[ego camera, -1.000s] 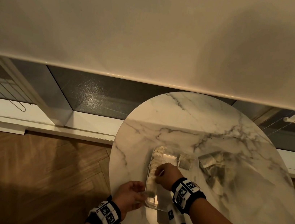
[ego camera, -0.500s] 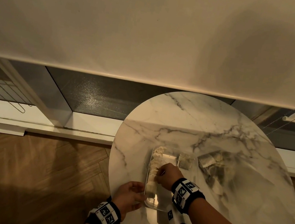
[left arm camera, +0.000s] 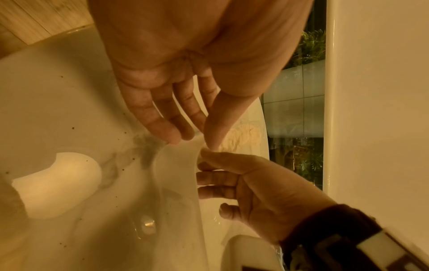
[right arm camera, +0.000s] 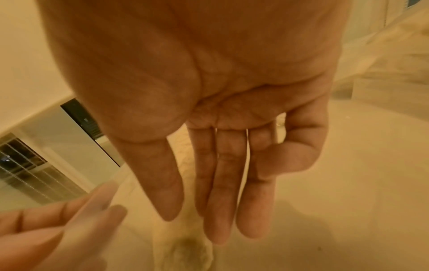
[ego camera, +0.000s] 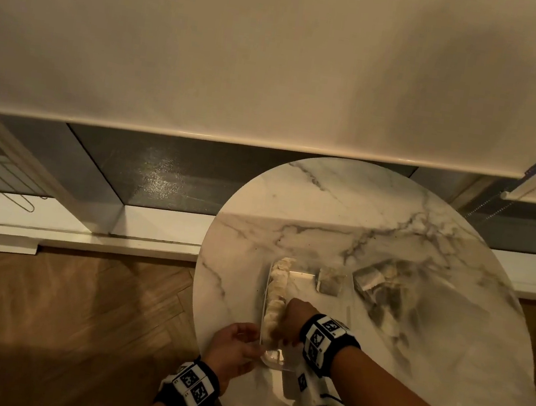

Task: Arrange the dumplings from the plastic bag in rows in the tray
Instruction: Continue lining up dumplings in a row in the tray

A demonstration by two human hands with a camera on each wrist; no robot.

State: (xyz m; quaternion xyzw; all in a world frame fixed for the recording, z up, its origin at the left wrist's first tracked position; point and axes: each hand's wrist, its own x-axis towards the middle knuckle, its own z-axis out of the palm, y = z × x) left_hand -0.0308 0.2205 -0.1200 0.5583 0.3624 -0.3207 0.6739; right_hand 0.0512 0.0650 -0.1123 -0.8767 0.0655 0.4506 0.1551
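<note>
A clear tray (ego camera: pixel 300 281) lies on the round marble table (ego camera: pixel 328 207). A row of pale dumplings (ego camera: pixel 277 286) runs along its left side. My right hand (ego camera: pixel 277 333) reaches into the tray's near part. Its fingers (right arm camera: pixel 220 183) are straight, and their tips touch a dumpling (right arm camera: pixel 185 254) at the row's near end. My left hand (ego camera: pixel 252 341) pinches the tray's near-left rim (left arm camera: pixel 181 146), thumb inside and fingers outside. The plastic bag (ego camera: pixel 431 329) lies crumpled right of the tray, with more dumplings (ego camera: pixel 369 279) at its mouth.
The table's left edge (ego camera: pixel 200 279) runs close to the tray, with wooden floor (ego camera: pixel 72 313) below it. A window sill and a lowered blind stand behind the table. A squarish pale lump (ego camera: pixel 331 280) sits at the tray's far right corner.
My right hand has slid a little toward me along the dumpling row. The left hand has kept its hold on the tray's corner.
</note>
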